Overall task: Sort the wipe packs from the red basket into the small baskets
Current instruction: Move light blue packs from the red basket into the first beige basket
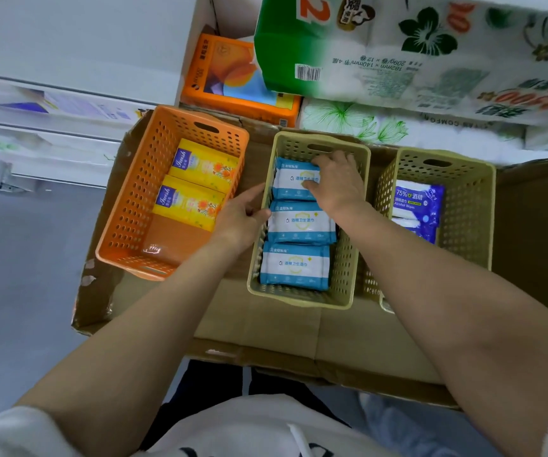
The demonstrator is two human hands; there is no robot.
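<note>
Three small baskets stand side by side on flattened cardboard [266, 328]. The orange basket [134, 206] on the left holds two yellow wipe packs [196, 189]. In the middle beige basket [345, 275] three blue-and-white wipe packs lie in a row. My right hand [335, 183] reaches into it and grips the farthest blue-and-white pack [289, 179], thumb on its top. My left hand [243, 219] holds that basket's left rim. The right beige basket [470, 199] holds dark blue alcohol wipe packs [417, 206]. No red basket is in view.
Behind the baskets are an orange tissue package [233, 80] and large white-and-green toilet paper packs [397, 47]. White shelving [51, 110] stands at the left over a grey floor [18, 275]. My white clothing fills the bottom edge.
</note>
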